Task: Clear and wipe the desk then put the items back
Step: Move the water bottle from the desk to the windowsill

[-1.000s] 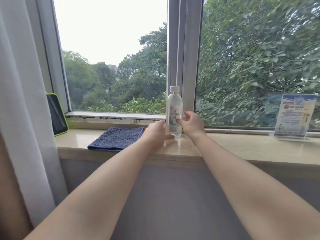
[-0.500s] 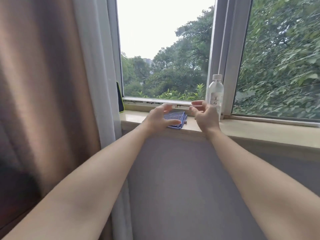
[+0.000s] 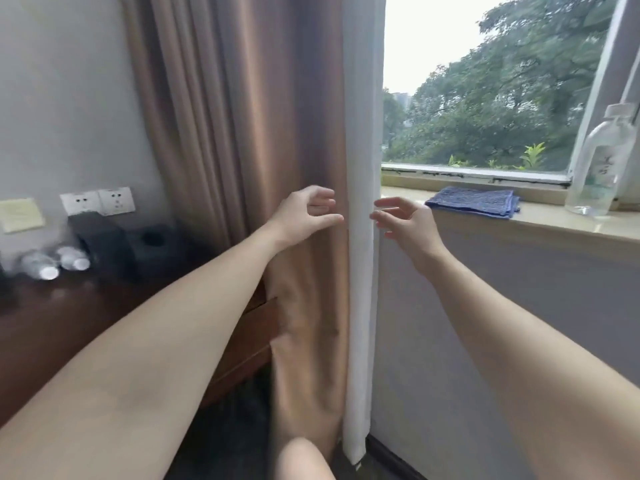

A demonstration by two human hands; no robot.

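Observation:
My left hand hangs in the air in front of the brown curtain, fingers loosely curled, holding nothing. My right hand is beside it, fingers spread and empty, just left of the window sill. A clear water bottle with a white cap stands upright on the sill at the far right. A folded blue cloth lies on the sill to the bottle's left. The dark wooden desk is at the lower left, with blurred bottles and black boxes on it.
A brown curtain and a white sheer curtain hang between the desk and the window. Wall sockets and a yellow note are above the desk. My knee shows at the bottom.
The view has swung left from the window toward the desk. Both hands let go of the bottle, left it standing on the sill and moved left, empty.

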